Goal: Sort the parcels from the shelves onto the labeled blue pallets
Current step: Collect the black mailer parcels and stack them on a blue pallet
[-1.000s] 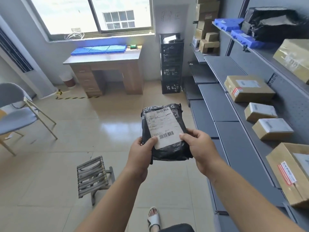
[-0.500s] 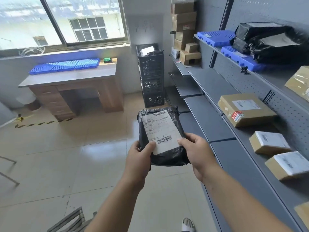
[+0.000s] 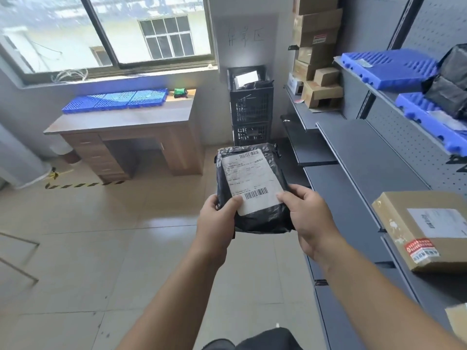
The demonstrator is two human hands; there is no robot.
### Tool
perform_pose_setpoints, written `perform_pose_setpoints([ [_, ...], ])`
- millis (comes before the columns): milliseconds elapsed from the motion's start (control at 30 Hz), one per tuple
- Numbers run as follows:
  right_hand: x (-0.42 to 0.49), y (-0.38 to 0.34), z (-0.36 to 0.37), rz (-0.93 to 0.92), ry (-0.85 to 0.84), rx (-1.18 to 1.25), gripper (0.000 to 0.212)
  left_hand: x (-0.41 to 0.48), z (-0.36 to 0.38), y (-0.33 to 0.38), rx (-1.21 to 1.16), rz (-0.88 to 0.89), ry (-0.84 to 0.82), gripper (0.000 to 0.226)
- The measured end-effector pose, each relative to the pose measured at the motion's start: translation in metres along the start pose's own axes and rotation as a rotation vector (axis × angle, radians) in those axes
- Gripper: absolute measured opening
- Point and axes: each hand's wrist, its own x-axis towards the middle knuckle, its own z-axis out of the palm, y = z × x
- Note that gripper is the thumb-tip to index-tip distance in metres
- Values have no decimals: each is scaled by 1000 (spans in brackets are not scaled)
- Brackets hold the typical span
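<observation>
Both my hands grip a black plastic mailer parcel (image 3: 262, 221), which I hold out in front of me above the tiled floor, left of the shelves. My left hand (image 3: 217, 223) clasps its lower left edge and my right hand (image 3: 307, 218) its lower right edge. Each thumb presses on the front, and my fingers are out of sight behind the parcel. My bare forearms reach forward, converging on it.

Grey metal shelving (image 3: 366, 152) runs along my right. A wooden desk (image 3: 121, 122) stands under the window ahead, with stacked black crates (image 3: 251, 107) beside it. A row of blue pallets (image 3: 115, 101) lies on the desk, and more blue pallets (image 3: 389, 68) sit on an upper shelf. A cardboard box (image 3: 424, 228) on the shelf near my right hand has a white label and a red sticker (image 3: 420, 250), both too blurred to read.

A handwritten sign (image 3: 246, 37) on the wall shows three characters that I cannot make out. The parcel's white shipping label (image 3: 250, 180) has a barcode at the top and another at the bottom, with print too small to read.
</observation>
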Motion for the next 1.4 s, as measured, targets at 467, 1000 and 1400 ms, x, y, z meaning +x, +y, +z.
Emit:
perform_pose_setpoints([
  [467, 209, -56, 48, -117, 189, 10, 22, 226, 60, 81, 0, 16, -197, 7],
  [1000, 297, -135, 3, -340, 617, -21, 33, 352, 199, 157, -20, 10, -647, 16],
  [1400, 279, -196, -99, -518, 877, -106, 23, 321, 342, 195, -24, 130, -936, 25],
])
